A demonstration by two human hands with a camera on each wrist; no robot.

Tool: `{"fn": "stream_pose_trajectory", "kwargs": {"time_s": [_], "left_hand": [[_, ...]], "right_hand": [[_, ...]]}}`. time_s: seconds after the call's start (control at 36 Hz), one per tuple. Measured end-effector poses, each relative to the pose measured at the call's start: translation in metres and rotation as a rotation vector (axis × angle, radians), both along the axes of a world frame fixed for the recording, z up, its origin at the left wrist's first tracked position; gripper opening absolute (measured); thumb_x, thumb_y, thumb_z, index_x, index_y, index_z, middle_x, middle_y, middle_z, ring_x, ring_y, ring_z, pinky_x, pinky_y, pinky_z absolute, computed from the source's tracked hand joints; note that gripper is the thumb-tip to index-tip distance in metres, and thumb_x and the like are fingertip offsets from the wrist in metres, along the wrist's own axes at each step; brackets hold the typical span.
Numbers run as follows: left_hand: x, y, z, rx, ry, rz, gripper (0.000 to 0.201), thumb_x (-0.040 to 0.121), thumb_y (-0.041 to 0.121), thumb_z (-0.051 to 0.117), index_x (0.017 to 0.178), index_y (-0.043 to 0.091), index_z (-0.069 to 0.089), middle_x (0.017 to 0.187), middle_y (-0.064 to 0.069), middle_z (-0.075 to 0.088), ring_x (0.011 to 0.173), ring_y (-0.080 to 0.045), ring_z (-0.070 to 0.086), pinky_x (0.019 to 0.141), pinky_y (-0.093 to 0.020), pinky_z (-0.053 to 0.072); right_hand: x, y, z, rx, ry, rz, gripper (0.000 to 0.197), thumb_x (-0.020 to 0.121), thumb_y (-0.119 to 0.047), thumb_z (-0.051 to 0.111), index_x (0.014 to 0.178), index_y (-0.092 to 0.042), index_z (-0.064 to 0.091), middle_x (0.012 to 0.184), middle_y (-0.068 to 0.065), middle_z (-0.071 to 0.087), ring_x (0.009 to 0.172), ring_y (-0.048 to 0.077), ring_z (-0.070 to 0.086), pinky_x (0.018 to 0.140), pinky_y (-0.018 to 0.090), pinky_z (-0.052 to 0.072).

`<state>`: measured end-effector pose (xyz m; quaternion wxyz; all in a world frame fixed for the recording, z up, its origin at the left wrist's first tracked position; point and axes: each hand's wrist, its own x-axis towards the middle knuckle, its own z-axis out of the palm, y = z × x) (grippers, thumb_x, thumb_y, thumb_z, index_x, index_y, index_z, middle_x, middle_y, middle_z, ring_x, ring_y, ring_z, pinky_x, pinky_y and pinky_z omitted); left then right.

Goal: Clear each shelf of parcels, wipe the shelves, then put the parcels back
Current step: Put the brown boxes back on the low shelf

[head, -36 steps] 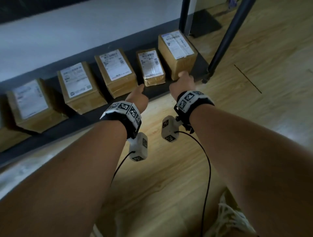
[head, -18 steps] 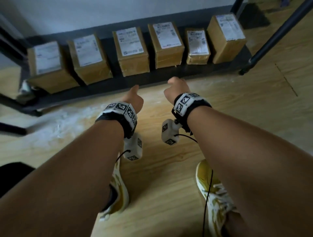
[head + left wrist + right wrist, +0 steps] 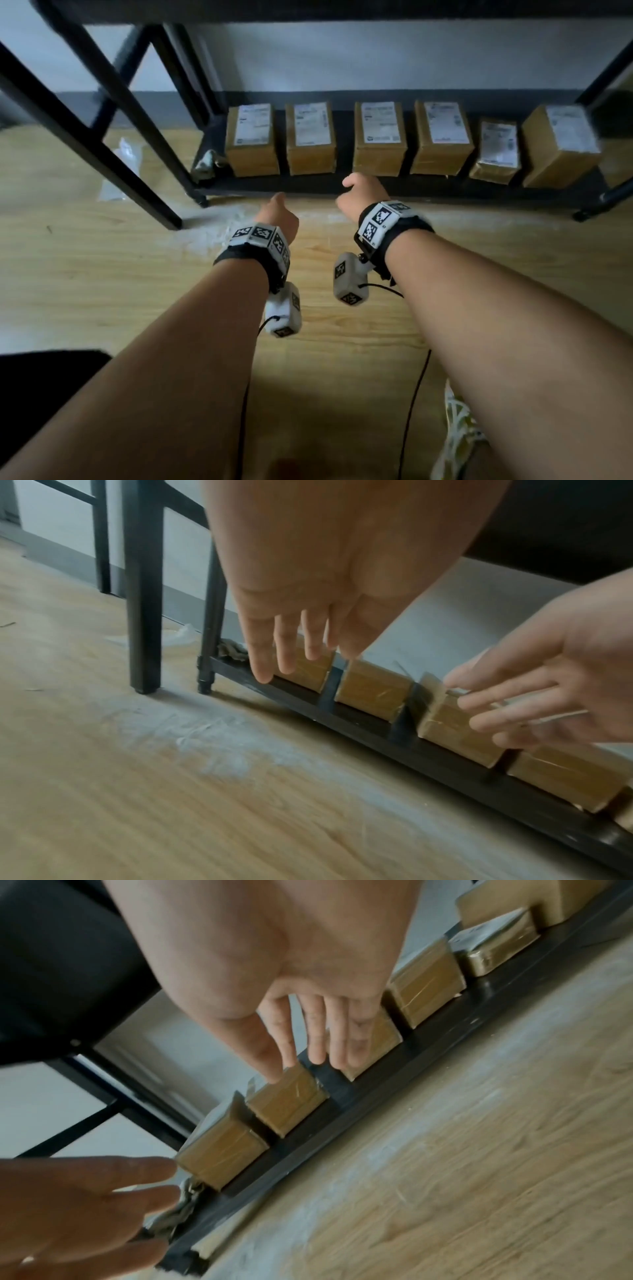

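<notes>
Several brown taped parcels with white labels stand in a row on the black bottom shelf (image 3: pixel 445 192), from the leftmost parcel (image 3: pixel 252 140) to the rightmost parcel (image 3: pixel 561 144). My left hand (image 3: pixel 278 214) hovers over the floor just short of the shelf's front edge, fingers straight and empty (image 3: pixel 284 653). Slightly further forward, my right hand (image 3: pixel 359 192) reaches the front edge below the third parcel (image 3: pixel 379 138), fingers (image 3: pixel 315 1042) extended and holding nothing. A crumpled grey rag (image 3: pixel 205 164) lies at the shelf's left end.
The black legs of a second rack (image 3: pixel 113 120) slant across the left. A clear plastic bag (image 3: pixel 120 164) and a whitish dusty patch (image 3: pixel 219 229) lie on the wooden floor. An upper shelf (image 3: pixel 342 10) overhangs. My shoe (image 3: pixel 459 438) is at the bottom right.
The view has swung so the shelf now faces me squarely and closer. Both empty hands have come up to the shelf's front edge, near the middle parcels.
</notes>
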<state>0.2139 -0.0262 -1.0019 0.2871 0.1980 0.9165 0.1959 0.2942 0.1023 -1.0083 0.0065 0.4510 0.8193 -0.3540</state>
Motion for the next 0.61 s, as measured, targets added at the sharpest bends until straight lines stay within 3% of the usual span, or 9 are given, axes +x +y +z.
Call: {"fn": "stream_pose_trajectory", "kwargs": {"time_s": [0.11,0.25,0.47,0.61], "left_hand": [[-0.02,-0.024,-0.01,-0.004,0.025,0.059,0.065,0.091,-0.003,0.034,0.151,0.019,0.019,0.147,-0.013,0.039,0.121,-0.033,0.051,0.096,-0.042,0.048],[-0.053,-0.061,-0.02,-0.047,0.062,0.122,0.065,0.092,0.0,0.033,0.151,0.021,0.018,0.153,-0.009,0.03,0.126,-0.033,0.045,0.099,-0.045,0.045],[-0.105,-0.096,-0.028,-0.035,0.105,0.206,0.065,0.088,-0.003,0.034,0.15,0.014,0.024,0.15,-0.014,0.032,0.131,-0.032,0.04,0.103,-0.041,0.04],[-0.13,-0.112,-0.045,-0.055,0.094,0.278,0.063,0.089,-0.002,0.036,0.149,0.013,0.022,0.149,-0.013,0.031,0.132,-0.032,0.038,0.105,-0.043,0.039]], "right_hand": [[-0.024,-0.02,-0.003,0.008,-0.019,0.109,0.048,0.093,-0.009,0.048,0.14,-0.016,0.048,0.142,0.007,0.047,0.124,0.026,0.051,0.093,0.031,0.044],[-0.065,-0.055,-0.013,0.015,-0.056,0.261,0.049,0.092,-0.006,0.046,0.14,-0.018,0.048,0.141,0.007,0.048,0.12,0.026,0.054,0.087,0.029,0.046],[-0.141,-0.097,-0.018,0.053,-0.027,0.422,0.053,0.09,-0.006,0.046,0.14,-0.021,0.047,0.143,0.007,0.044,0.116,0.028,0.055,0.09,0.034,0.049],[-0.185,-0.11,-0.029,0.059,-0.007,0.491,0.052,0.09,-0.007,0.049,0.14,-0.021,0.047,0.143,0.006,0.043,0.124,0.027,0.05,0.097,0.033,0.045]]}}
